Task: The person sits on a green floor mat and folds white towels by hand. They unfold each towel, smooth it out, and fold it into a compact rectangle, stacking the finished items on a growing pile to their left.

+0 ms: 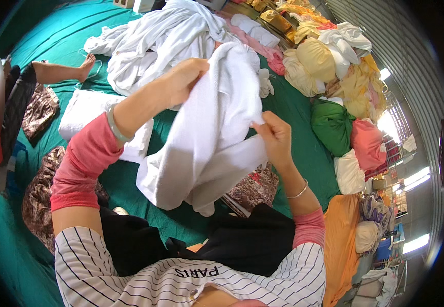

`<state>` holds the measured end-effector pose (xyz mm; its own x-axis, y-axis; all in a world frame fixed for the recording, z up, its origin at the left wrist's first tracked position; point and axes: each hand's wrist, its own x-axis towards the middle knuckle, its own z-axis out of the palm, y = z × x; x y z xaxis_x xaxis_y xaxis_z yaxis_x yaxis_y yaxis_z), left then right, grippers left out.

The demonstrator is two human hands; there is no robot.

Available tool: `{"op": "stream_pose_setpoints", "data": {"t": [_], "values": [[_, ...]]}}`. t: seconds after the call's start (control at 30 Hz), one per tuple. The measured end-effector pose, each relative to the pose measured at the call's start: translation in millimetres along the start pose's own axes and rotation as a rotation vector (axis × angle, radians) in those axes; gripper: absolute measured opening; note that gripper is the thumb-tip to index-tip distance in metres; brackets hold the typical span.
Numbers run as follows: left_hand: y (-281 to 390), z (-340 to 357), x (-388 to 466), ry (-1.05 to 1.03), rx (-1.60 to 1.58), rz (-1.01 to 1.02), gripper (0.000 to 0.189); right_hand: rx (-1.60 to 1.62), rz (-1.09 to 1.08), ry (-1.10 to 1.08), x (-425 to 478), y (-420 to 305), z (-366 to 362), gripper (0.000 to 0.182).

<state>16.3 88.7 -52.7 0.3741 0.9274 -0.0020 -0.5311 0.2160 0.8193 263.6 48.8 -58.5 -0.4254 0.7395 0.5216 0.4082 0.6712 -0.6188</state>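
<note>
A white cloth (210,126), perhaps knitted, hangs in loose folds between my two hands above a green ground sheet (298,126). My left hand (189,78) grips its upper left part, with some fingers hidden behind the fabric. Lower down on the right, my right hand (273,134) pinches the cloth's edge between thumb and fingers. A large heap of white cloth (160,42) lies beyond my hands. Beside my left forearm rests a stack of folded white cloth (91,105), partly covered by that arm.
Tied cloth bundles, including a green bundle (331,124) and a coral bundle (367,144), line the right side. Yellow cloth (314,55) is piled at the back right. Another person's bare leg (62,72) reaches in from the left. Brown patterned cushions (39,111) lie around me.
</note>
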Motion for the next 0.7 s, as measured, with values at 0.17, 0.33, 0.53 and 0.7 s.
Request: {"op": "stream_pose_setpoints", "data": {"t": [0.17,0.33,0.53,0.7], "values": [[-31,-53,22,0.237,1.108,0.912,0.035,0.549,0.319,-0.007,11,-30,-2,0.015],[-32,29,-25,-0.585,0.917,0.690,0.091,0.670,0.412,0.092,5,-22,-7,0.016],[-47,32,-28,-0.230,1.335,1.006,0.076,0.693,0.442,0.052,14,-33,-10,0.012],[-16,15,-8,0.237,0.725,0.016,0.052,0.498,0.398,-0.286,11,-42,-19,0.016]]}}
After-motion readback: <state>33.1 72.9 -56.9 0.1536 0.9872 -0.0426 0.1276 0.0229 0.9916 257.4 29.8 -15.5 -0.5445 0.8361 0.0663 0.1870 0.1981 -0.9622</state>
